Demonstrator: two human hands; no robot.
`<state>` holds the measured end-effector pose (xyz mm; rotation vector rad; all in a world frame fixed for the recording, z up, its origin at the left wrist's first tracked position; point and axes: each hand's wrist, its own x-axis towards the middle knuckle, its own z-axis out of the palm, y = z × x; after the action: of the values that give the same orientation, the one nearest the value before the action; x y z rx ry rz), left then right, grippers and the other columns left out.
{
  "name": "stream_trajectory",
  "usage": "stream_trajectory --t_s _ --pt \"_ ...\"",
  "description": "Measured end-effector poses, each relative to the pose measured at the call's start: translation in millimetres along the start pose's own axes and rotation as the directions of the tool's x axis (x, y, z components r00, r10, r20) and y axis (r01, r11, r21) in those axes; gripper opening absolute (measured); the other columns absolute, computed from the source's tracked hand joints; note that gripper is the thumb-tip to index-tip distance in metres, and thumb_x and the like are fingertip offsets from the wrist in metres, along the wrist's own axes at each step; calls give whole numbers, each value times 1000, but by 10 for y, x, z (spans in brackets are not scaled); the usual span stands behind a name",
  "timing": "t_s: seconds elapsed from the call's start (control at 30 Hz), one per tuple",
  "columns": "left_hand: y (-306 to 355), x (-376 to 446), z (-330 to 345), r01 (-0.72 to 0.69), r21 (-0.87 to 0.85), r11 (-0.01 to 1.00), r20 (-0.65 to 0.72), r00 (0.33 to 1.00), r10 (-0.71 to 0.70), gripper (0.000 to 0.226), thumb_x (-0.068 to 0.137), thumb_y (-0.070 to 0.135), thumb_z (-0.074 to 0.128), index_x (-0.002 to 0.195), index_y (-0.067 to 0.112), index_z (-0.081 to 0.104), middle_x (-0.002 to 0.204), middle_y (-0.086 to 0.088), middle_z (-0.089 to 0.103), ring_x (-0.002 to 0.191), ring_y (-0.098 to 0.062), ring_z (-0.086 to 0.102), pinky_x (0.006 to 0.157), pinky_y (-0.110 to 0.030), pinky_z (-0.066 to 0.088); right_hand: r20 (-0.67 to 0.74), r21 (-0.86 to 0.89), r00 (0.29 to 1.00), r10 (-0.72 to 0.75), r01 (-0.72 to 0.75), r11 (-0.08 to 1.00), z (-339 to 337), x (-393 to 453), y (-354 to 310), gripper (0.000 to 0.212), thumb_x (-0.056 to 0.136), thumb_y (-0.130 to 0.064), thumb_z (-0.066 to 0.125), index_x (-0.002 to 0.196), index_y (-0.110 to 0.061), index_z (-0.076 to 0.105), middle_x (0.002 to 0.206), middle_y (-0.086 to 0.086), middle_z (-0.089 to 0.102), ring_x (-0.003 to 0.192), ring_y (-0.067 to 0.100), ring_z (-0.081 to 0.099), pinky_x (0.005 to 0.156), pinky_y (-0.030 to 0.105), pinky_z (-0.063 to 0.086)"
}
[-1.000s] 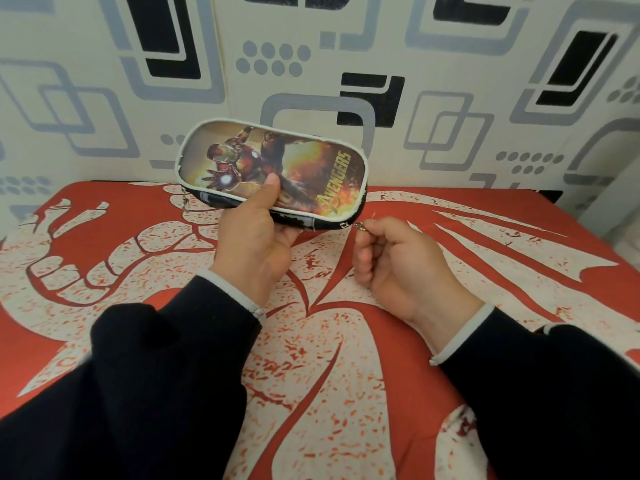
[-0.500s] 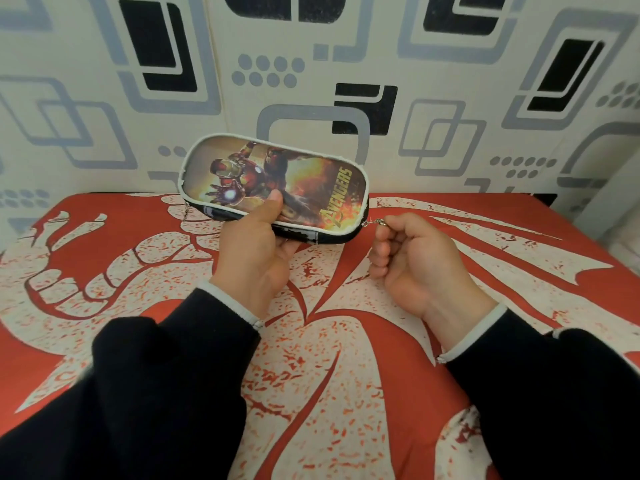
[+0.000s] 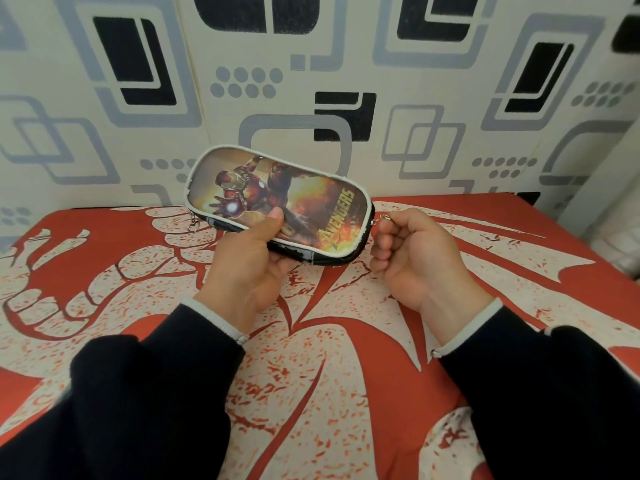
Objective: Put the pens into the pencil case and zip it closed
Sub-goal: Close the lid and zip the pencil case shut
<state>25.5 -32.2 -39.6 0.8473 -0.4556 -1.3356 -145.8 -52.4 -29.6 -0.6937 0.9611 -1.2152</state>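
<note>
The pencil case is an oval pouch with a superhero print and white piping, held tilted above the surface. My left hand grips its near long edge, thumb pressed on the printed face. My right hand is closed in a fist at the case's right end, pinching the small metal zipper pull. A second metal pull dangles at the case's left end. No pens are in sight.
A red and white patterned cloth covers the surface under my hands. A wall with grey and black geometric wallpaper stands right behind it. My dark sleeves fill the lower corners.
My right hand has carried the zipper pull from the case's lower right corner up around its right end. The left hand kept its grip; the case sits slightly lower in view.
</note>
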Motion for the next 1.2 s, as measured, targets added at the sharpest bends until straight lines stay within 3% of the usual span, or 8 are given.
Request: stream_trajectory --t_s 0.1,0.27,0.47,0.67,0.8,0.97,1.1,1.2 --pt "-2 0 -6 10 28 1000 31 999 -11 12 85 6 58 96 9 61 77 -6 77 76 -20 73 66 -44 60 -5 29 1000 2 -2 1000 -16 14 -20 41 79 -18 45 41 -15 57 36 -2 43 36 11 33 42 20 27" --pt "-23 5 -11 11 80 997 87 996 -18 12 86 6 55 95 10 62 74 -4 76 72 -18 73 55 -35 58 -28 55 1000 -6 8 998 -40 33 -52 37 77 -17 46 42 -14 56 35 -3 43 34 10 32 41 17 27" --pt "-13 5 -18 38 95 995 102 994 -48 10 87 6 55 91 9 63 74 -4 76 73 -18 73 54 -33 57 4 4 999 -41 41 999 -68 37 -67 42 79 -20 46 38 -17 56 35 -4 41 36 11 32 42 20 27" --pt "22 -12 -12 36 1 999 52 998 -36 25 87 19 55 110 10 61 92 -8 76 85 -23 72 69 -45 59 233 -126 968 -90 122 984 -23 -26 46 39 83 -18 43 46 -16 55 39 -4 42 41 11 35 46 25 29" --pt "10 -71 13 31 18 999 136 990 -34 46 77 21 60 120 6 56 113 -15 69 100 -29 67 75 -41 57 374 -206 923 -88 175 963 41 -82 183 37 81 -16 47 47 -18 61 42 -5 50 42 8 43 45 22 35" --pt "5 -105 30 81 115 990 284 953 -111 57 74 15 61 129 10 48 128 -18 59 111 -33 60 79 -46 56 353 -222 931 -95 182 958 29 -65 167 38 81 -16 49 46 -17 63 46 -4 52 43 7 44 48 24 35" --pt "9 -99 37 54 74 996 233 970 -70 55 76 7 59 129 9 47 126 -18 60 109 -32 62 83 -47 55 326 -330 936 -130 242 912 42 -81 167 22 68 -23 53 48 -21 62 44 -6 54 44 10 45 46 24 37" --pt "13 -83 39 18 27 999 188 982 -23 50 81 0 53 130 10 45 127 -17 60 109 -32 62 89 -48 51 304 -331 935 -185 286 899 28 -75 160 18 70 -12 54 57 -24 56 49 -5 60 46 8 50 46 21 41"
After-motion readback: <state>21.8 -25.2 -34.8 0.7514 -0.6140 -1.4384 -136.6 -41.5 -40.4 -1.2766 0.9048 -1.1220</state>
